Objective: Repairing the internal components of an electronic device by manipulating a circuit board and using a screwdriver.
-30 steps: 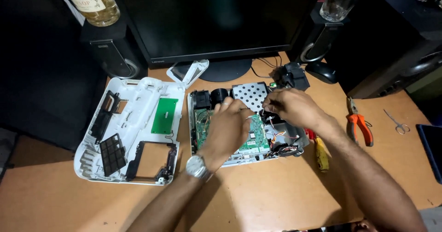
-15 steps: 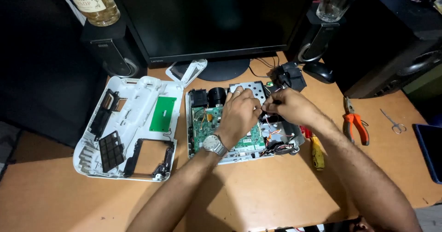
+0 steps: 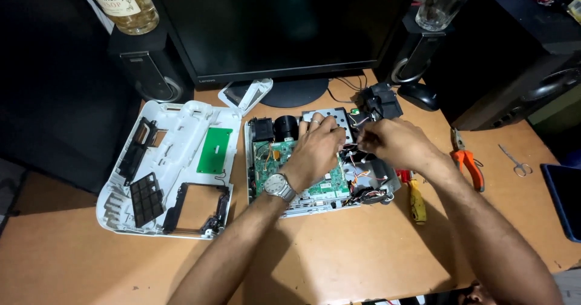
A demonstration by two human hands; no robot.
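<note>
The opened device (image 3: pixel 302 160) lies on the bench (image 3: pixel 339 256), its white cover (image 3: pixel 175 166) just beside it. The left hand (image 3: pixel 318 150) rests flat on the circuit board (image 3: pixel 296 172), fingers half curled. The right hand (image 3: pixel 393 144) pinches thin wires (image 3: pixel 357 160). This looks like the unplugging step; the next move needs a gentle pull.
</note>
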